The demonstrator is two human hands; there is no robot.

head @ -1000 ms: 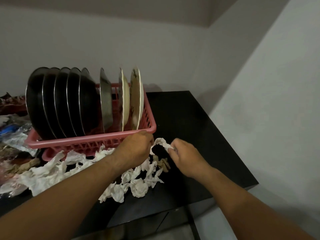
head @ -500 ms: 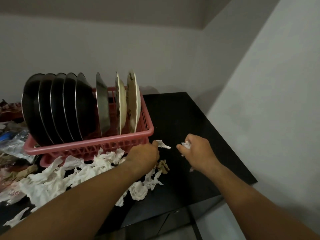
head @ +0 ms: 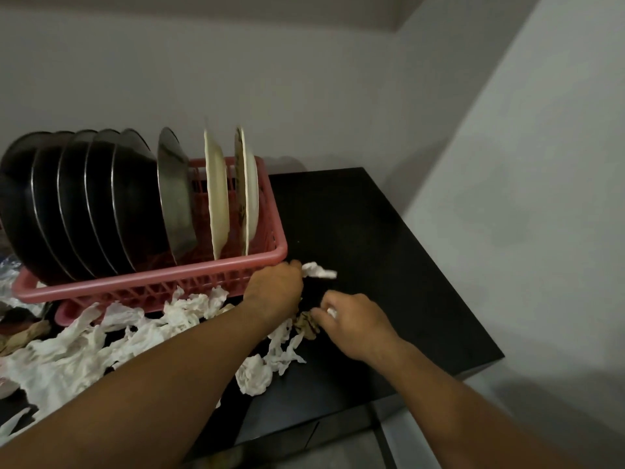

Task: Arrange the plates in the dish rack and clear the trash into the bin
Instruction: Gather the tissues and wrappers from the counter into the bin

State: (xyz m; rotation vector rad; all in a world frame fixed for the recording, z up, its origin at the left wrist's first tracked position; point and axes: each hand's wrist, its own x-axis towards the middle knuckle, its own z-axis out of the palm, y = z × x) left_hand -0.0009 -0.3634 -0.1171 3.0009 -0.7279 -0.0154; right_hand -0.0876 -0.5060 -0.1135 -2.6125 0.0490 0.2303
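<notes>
A pink dish rack (head: 148, 282) stands on the black table (head: 372, 238). Several dark steel plates (head: 84, 204) and two cream plates (head: 216, 198) stand upright in it. Crumpled white tissues (head: 84, 353) lie strewn in front of the rack. My left hand (head: 274, 289) sits at the rack's front right corner and pinches a white tissue (head: 318, 269). My right hand (head: 351, 319) holds a small white scrap (head: 332, 312) in its curled fingers, and its fingertips reach a brown crumpled scrap (head: 306, 326).
More clutter and plastic wrap (head: 6, 269) lie at the far left of the table. Walls close the corner behind and to the right. The table's right edge (head: 473, 370) drops to the floor. No bin is in view.
My right hand moved down and left from beside the rack's corner to the brown scrap, still holding its white scrap. My left hand rose slightly toward the rack's corner with its tissue.
</notes>
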